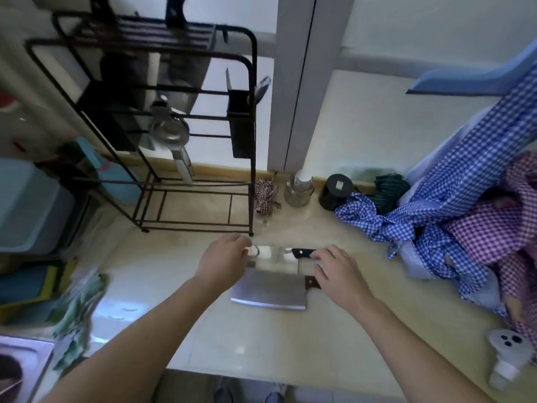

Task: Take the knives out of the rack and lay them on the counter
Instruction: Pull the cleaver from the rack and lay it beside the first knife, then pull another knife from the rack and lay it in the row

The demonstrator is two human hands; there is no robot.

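Two steel cleavers [268, 289] lie on the cream bench [261, 344] before the black wire rack [162, 117]; both hands [223, 260] rest loosely on them, fingers spread, blue checked cloth [377, 219] crowding the right

hidden: both cleaver handles [312, 282] under right hand [338, 274] | rack [252, 112] blurred

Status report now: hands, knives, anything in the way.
Left hand on the far cleaver blade end, right hand at both handles, grip unclear. Near cleaver flat on counter. Rack behind, checked cloths right, neither blocking.
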